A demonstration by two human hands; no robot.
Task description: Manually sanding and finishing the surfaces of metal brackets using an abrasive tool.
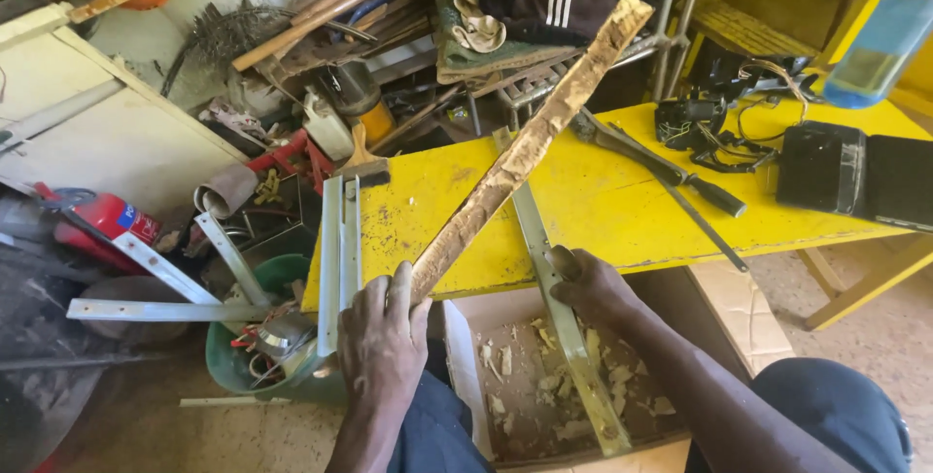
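My left hand (381,335) grips the near end of a long strip crusted with rough tan material (530,147); the strip slants up and right across the yellow bench (603,210). My right hand (590,283) holds a small tool against a bare pale metal strip (564,322). That strip runs from the bench down into an open cardboard box (739,308). Tan scrapings (544,376) lie scattered in the box. Two more pale metal strips (340,259) lean at the bench's left end beside my left hand.
On the bench lie a dark long-handled tool (661,167), a thin rod, tangled black cables (709,128) and two black boxes (860,176). A green bucket of scraps (262,351), a red extinguisher (102,215), metal bars and cluttered wood fill the left and back.
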